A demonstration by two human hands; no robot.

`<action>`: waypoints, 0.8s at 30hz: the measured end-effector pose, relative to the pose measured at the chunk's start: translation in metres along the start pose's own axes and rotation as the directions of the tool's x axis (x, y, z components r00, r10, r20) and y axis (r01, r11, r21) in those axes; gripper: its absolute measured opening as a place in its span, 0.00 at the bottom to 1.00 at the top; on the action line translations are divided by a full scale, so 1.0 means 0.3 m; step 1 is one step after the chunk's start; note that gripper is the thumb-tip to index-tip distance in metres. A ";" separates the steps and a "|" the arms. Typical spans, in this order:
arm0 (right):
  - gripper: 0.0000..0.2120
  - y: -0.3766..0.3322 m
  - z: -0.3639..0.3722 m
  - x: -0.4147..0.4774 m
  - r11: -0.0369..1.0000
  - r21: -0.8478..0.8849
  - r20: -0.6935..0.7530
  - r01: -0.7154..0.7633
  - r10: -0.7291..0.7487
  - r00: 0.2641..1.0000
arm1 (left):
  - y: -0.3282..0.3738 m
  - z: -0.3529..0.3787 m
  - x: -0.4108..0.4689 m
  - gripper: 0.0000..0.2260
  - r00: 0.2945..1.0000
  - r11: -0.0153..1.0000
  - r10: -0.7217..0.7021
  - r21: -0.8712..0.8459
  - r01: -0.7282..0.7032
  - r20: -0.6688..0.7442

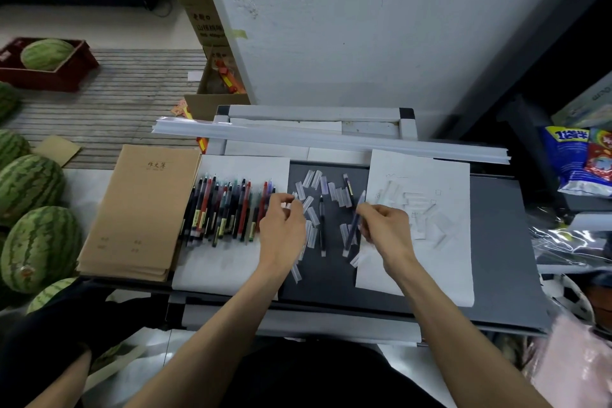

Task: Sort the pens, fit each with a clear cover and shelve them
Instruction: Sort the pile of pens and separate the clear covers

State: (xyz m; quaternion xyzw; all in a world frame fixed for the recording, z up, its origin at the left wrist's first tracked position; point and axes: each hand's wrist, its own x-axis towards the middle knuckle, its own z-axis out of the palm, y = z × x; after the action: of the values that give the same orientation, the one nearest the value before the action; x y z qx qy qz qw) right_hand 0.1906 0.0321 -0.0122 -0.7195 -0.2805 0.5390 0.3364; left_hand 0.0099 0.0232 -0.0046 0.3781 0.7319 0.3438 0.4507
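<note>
Blue pen (354, 222) over the mat (496, 242), pinched mid-barrel by right hand (384, 225). Light, stiff, slick plastic; best held on the barrel, one end free for sleeving. Left hand (281, 222) pinches what looks like a cover (292, 198), blurry; thin, probably crushes easily. Loose covers (313, 215) lie beneath, pen row (225, 212) on paper further left.

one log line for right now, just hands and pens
right hand: holds blue pen | left hand: at covers, grip unclear | pen row: on left paper
</note>
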 end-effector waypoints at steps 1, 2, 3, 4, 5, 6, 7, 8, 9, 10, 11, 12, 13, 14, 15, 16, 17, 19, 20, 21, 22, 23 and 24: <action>0.11 0.000 -0.018 -0.002 0.998 0.062 0.003 -0.009 0.009 1.000 | -0.003 0.007 0.007 0.07 1.000 0.997 0.003 0.083 -0.005 0.027; 0.10 0.001 -0.033 -0.001 0.993 0.115 0.010 -0.024 0.023 1.000 | -0.004 0.016 0.015 0.06 0.999 0.987 0.004 0.159 -0.012 0.051; 0.10 0.002 -0.045 -0.002 0.985 0.165 0.027 -0.048 0.044 0.999 | -0.006 0.024 0.024 0.06 0.997 0.975 0.004 0.222 -0.020 0.072; 0.11 0.007 -0.057 0.000 0.974 0.215 0.052 -0.076 0.066 0.996 | -0.008 0.036 0.035 0.06 0.996 0.959 0.012 0.281 -0.038 0.092; 0.11 0.010 -0.068 0.000 0.960 0.260 0.081 -0.102 0.084 0.993 | -0.010 0.049 0.044 0.05 0.994 0.937 0.031 0.343 -0.065 0.105; 0.12 0.017 -0.077 0.001 0.945 0.303 0.104 -0.124 0.097 0.990 | -0.013 0.062 0.054 0.06 0.992 0.911 0.058 0.400 -0.097 0.110; 0.12 0.021 -0.084 0.000 0.924 0.353 0.118 -0.146 0.111 0.987 | -0.015 0.075 0.063 0.08 0.990 0.886 0.083 0.447 -0.126 0.115; 0.11 0.026 -0.089 0.001 0.898 0.405 0.123 -0.173 0.134 0.983 | -0.018 0.089 0.073 0.11 0.987 0.859 0.100 0.490 -0.149 0.125; 0.11 0.031 -0.094 0.003 0.869 0.450 0.126 -0.204 0.164 0.978 | -0.020 0.101 0.083 0.14 0.985 0.831 0.105 0.532 -0.162 0.137; 0.10 0.034 -0.099 0.004 0.851 0.471 0.130 -0.230 0.191 0.973 | -0.019 0.112 0.091 0.16 0.983 0.801 0.106 0.574 -0.173 0.148; 0.08 0.036 -0.103 0.006 0.849 0.467 0.138 -0.247 0.206 0.969 | -0.016 0.120 0.097 0.17 0.982 0.768 0.104 0.614 -0.182 0.160; 0.07 0.040 -0.107 0.011 0.861 0.443 0.145 -0.249 0.205 0.968 | -0.016 0.128 0.105 0.17 0.979 0.737 0.108 0.647 -0.195 0.171; 0.07 0.040 -0.111 0.016 0.886 0.402 0.149 -0.232 0.187 0.971 | -0.014 0.135 0.110 0.17 0.978 0.714 0.111 0.670 -0.204 0.179; 0.08 0.042 -0.115 0.025 0.920 0.343 0.140 -0.191 0.151 0.979 | -0.014 0.139 0.113 0.17 0.976 0.702 0.115 0.681 -0.210 0.182; 0.08 0.040 -0.118 0.032 0.958 0.258 0.123 -0.123 0.094 0.988 | -0.011 0.142 0.112 0.17 0.977 0.700 0.116 0.683 -0.209 0.180; 0.06 0.039 -0.120 0.040 0.989 0.144 0.108 -0.037 0.022 0.994 | -0.011 0.144 0.113 0.16 0.977 0.706 0.117 0.676 -0.209 0.179; 0.03 0.034 -0.121 0.047 0.999 0.012 0.110 0.053 -0.054 0.992 | -0.010 0.144 0.110 0.15 0.978 0.722 0.110 0.662 -0.201 0.177; 0.06 0.022 -0.129 0.070 0.911 -0.321 0.150 0.258 -0.221 0.964 | -0.019 0.142 0.108 0.14 0.983 0.780 0.085 0.603 -0.167 0.163; 0.07 0.013 -0.135 0.084 0.800 -0.489 0.203 0.349 -0.285 0.937 | -0.022 0.140 0.105 0.14 0.985 0.821 0.072 0.552 -0.147 0.155; 0.07 0.000 -0.141 0.098 0.664 -0.621 0.269 0.417 -0.319 0.909 | -0.022 0.137 0.098 0.14 0.987 0.859 0.059 0.496 -0.126 0.148; 0.08 -0.014 -0.146 0.113 0.530 -0.703 0.338 0.474 -0.336 0.879 | -0.024 0.134 0.095 0.15 0.988 0.889 0.048 0.444 -0.109 0.146; 0.08 -0.030 -0.150 0.128 0.413 -0.744 0.403 0.526 -0.352 0.845 | -0.023 0.128 0.091 0.16 0.988 0.912 0.038 0.399 -0.095 0.149; 0.09 -0.042 -0.152 0.144 0.315 -0.754 0.467 0.577 -0.362 0.807 | -0.024 0.122 0.086 0.16 0.988 0.929 0.037 0.360 -0.089 0.149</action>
State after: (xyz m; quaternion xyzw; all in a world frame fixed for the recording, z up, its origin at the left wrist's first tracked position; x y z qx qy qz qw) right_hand 0.2455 0.0647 -0.0189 -0.6100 -0.7447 0.2687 0.0333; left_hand 0.0340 0.0479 -0.0340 0.5018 0.7373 0.1884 0.4112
